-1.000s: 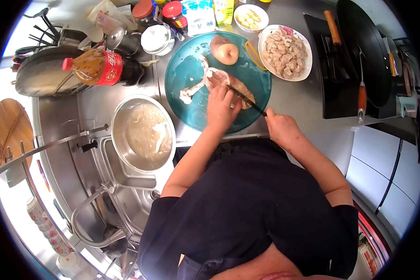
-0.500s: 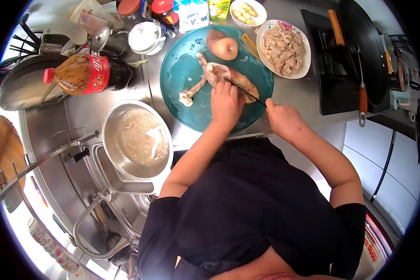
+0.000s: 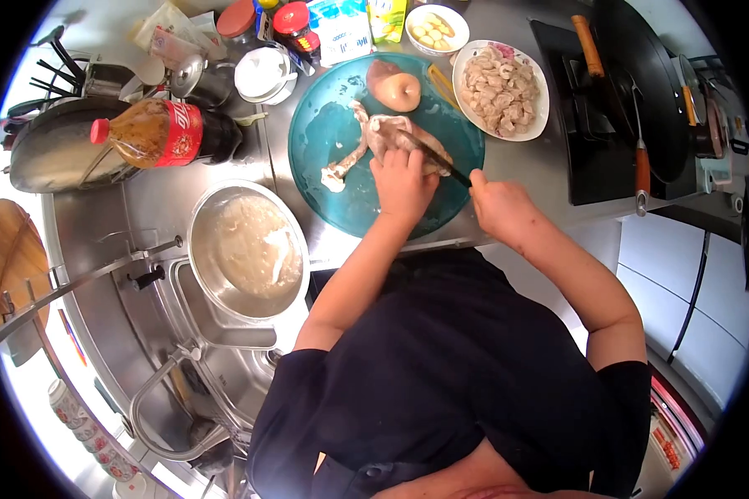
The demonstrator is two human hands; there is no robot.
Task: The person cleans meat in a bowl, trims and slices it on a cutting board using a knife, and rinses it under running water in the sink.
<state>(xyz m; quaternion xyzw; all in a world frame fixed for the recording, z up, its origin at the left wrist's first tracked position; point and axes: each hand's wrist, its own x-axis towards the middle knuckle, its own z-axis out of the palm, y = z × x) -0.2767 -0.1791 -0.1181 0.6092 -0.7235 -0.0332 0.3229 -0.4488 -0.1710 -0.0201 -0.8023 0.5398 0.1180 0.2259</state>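
On the round green cutting board (image 3: 320, 100) lies a piece of raw meat (image 3: 384, 131), with a bony strip (image 3: 351, 158) reaching toward the board's left side. My left hand (image 3: 404, 185) presses its curled fingers onto the near side of the meat, hiding part of it. My right hand (image 3: 501, 204) is closed round the handle of a knife (image 3: 438, 158), whose dark blade lies across the meat, its tip pointing up and left. Behind them rests a second, rounded chunk of raw meat (image 3: 395, 86), touched by neither hand.
A plate of cut meat pieces (image 3: 503, 91) and a bowl of peeled garlic (image 3: 433, 32) stand beyond the board. At right is a stove with a wok (image 3: 641, 91). To the left are a metal basin of cloudy water (image 3: 254, 249) and a large soda bottle (image 3: 158, 133).
The knife has turned so that more of its blade's flat side shows. Both hands have shifted only slightly, and the whole view has moved a little.
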